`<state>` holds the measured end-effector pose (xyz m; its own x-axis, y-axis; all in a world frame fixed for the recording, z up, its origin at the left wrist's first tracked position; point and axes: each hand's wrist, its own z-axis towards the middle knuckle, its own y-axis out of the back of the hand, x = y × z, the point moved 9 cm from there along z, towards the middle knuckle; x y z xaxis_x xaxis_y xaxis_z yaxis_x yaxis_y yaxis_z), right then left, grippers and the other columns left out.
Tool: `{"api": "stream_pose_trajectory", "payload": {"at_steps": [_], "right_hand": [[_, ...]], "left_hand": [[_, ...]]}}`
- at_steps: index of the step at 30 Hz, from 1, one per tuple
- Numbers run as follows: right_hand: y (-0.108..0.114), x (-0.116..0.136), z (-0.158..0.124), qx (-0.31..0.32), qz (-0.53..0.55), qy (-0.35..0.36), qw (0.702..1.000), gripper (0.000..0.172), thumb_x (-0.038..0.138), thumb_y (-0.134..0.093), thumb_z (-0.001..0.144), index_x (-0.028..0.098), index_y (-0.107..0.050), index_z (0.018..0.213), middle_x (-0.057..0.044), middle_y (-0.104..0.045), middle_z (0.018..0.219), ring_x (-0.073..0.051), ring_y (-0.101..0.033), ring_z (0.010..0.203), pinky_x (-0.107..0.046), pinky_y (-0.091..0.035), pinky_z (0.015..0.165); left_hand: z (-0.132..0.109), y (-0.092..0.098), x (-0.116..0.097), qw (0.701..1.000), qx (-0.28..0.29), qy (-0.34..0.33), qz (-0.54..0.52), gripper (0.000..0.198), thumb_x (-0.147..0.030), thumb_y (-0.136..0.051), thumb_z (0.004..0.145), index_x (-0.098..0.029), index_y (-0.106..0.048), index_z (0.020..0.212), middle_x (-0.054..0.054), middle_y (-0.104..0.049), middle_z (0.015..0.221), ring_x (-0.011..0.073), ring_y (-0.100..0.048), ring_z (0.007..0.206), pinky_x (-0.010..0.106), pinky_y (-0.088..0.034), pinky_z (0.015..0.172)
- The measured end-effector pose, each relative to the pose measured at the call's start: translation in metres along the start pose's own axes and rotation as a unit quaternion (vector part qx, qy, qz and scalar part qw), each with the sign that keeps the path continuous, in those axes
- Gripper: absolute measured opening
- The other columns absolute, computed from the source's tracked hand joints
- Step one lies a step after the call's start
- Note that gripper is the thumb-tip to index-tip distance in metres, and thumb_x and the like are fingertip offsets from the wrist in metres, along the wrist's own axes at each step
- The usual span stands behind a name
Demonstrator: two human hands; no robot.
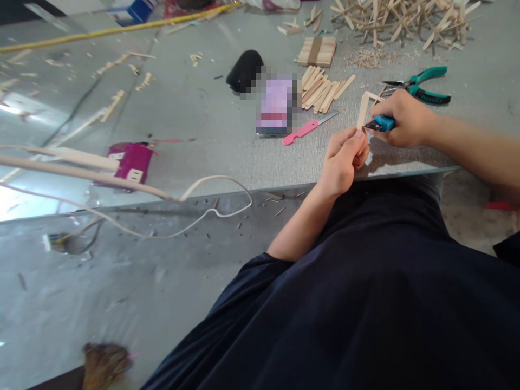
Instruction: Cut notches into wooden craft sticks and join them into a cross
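- Pinches an angled stick piece [363, 112] between closed thumb and fingers of the left hand [343, 157], at two o'clock in view, over the edge of the table [195, 124].
- Holds a blue-handled tool [385, 123] in the closed right hand [408, 120], pointed just beside the pinched end.
- Shows one corner apparently formed, seemingly still in progress.
- Leaves loose sticks [323, 92] at ten o'clock from the piece, a banded bundle [327, 52] at eleven, both seemingly unused.
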<state>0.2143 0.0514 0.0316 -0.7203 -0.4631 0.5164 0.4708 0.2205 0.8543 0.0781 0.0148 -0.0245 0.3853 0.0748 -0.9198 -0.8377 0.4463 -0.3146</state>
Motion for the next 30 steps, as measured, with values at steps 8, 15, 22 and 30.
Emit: {"api": "stream_pose_trajectory", "payload": {"at_steps": [8,15,22,30], "right_hand": [[-0.002,0.003,0.0,-0.014,-0.01,0.03,0.999,0.041,0.027,-0.076,0.085,0.029,-0.04,0.066,0.005,-0.039,0.065,-0.018,-0.037,0.067,-0.041,-0.03,0.069],[0.0,0.007,-0.002,-0.029,-0.007,0.029,0.999,0.044,0.021,-0.076,0.082,0.029,-0.037,0.062,0.007,-0.033,0.061,-0.017,-0.033,0.065,-0.04,-0.028,0.067],[-0.001,0.006,-0.002,-0.022,-0.012,0.009,1.0,0.046,0.015,-0.077,0.079,0.029,-0.037,0.062,0.006,-0.035,0.06,-0.019,-0.034,0.066,-0.041,-0.028,0.068],[0.0,0.008,-0.005,-0.023,-0.014,0.008,1.0,0.043,0.015,-0.075,0.075,0.029,-0.036,0.06,0.007,-0.032,0.059,-0.018,-0.032,0.065,-0.042,-0.026,0.068]], "left_hand": [[-0.002,-0.002,-0.001,0.995,0.017,-0.066,0.068,0.069,-0.085,-0.08,0.11,-0.027,-0.063,0.075,-0.006,-0.044,0.058,0.0126,-0.043,0.054,0.031,-0.035,0.055],[-0.008,0.0,-0.006,0.991,-0.022,-0.07,0.11,0.063,-0.073,-0.088,0.11,-0.028,-0.062,0.075,-0.005,-0.05,0.061,0.0155,-0.049,0.061,0.033,-0.039,0.06],[-0.008,0.001,-0.004,0.992,-0.024,-0.058,0.113,0.061,-0.075,-0.089,0.108,-0.029,-0.063,0.077,-0.006,-0.048,0.061,0.017,-0.05,0.06,0.034,-0.04,0.06],[-0.01,0.003,0.002,0.994,-0.027,-0.049,0.099,0.055,-0.069,-0.089,0.111,-0.028,-0.065,0.082,-0.004,-0.05,0.068,0.0182,-0.056,0.067,0.034,-0.042,0.063]]}}
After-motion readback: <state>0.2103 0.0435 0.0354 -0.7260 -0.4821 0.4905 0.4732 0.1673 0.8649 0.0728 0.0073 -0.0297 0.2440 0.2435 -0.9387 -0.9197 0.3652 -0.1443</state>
